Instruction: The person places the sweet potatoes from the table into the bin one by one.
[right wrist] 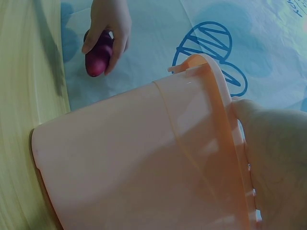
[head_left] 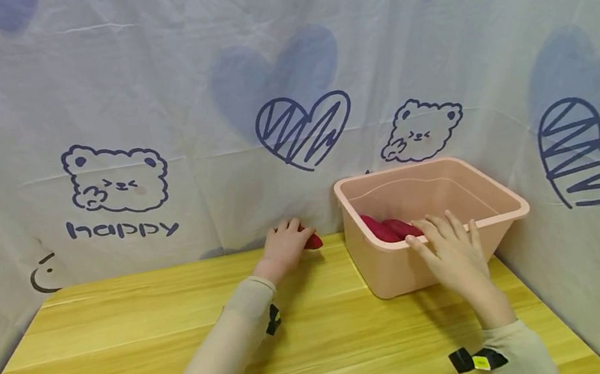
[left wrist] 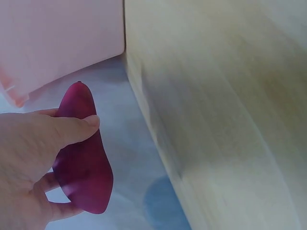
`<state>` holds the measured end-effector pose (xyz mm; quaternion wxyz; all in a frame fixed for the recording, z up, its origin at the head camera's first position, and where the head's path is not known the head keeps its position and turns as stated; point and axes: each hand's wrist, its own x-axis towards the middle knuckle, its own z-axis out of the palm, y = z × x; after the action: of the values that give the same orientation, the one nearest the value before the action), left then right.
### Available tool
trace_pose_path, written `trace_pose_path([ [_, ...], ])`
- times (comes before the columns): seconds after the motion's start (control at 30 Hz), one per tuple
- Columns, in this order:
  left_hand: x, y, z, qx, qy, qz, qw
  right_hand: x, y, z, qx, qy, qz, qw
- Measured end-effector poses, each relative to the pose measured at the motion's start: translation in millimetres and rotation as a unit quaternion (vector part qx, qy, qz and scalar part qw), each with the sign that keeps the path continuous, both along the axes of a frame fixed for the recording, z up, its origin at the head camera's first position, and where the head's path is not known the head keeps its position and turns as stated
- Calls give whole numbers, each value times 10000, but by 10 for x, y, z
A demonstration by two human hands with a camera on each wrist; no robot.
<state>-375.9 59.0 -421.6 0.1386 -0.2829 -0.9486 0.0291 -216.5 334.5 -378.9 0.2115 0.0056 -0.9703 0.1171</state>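
Observation:
My left hand (head_left: 283, 249) grips a purple-red sweet potato (left wrist: 84, 158) at the back of the table. The left wrist view shows the thumb across the sweet potato's near side and the fingers behind it; both tapered ends stick out. To the right stands a pink plastic bin (head_left: 409, 271), with more purple-red sweet potatoes (head_left: 387, 228) inside at its left. My right hand (head_left: 456, 250) lies over the bin's front rim, its fingers spread and reaching past the edge. The right wrist view has that hand beside the rim, partly cut off by the frame.
The wood-grain table (head_left: 184, 352) ends at a pale cloth backdrop (head_left: 190, 99) printed with bears and hearts. The bin sits at the table's back right, close to the cloth on the right side. Black straps (head_left: 478, 359) are around the wrists.

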Motion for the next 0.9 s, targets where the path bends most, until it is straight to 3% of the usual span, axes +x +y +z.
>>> trace_pose_path([
  [0.9,60,-61,366,174,439,-116,9988,31,-13,25,54,-16,-12,10000],
])
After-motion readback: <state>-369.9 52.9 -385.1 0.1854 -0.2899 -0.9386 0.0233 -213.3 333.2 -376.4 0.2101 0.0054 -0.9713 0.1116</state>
